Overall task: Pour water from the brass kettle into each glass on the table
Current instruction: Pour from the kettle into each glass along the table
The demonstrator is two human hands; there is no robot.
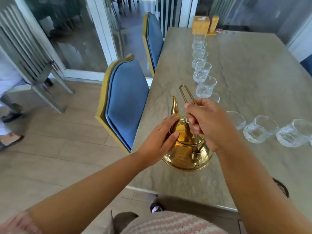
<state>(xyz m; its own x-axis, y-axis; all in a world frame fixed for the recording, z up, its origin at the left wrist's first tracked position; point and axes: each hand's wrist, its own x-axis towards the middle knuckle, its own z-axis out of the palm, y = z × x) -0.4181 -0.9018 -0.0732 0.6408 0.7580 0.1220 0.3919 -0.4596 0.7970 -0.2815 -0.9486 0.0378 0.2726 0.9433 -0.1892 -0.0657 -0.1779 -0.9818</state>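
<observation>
The stone table (253,81) fills the right of the frame. At lower centre, near its edge, the brass kettle (185,149) is seen; its handle (185,94) is gripped by the right hand (207,125), while the left hand (158,141) is laid flat, fingers released, against its side. Glasses (202,71) are lined up toward upper right.

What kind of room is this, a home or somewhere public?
Probably a restaurant or hotel dining room. A long table holds many matching glasses, padded blue chairs line its side, and a wooden napkin holder stands at its far end.
</observation>
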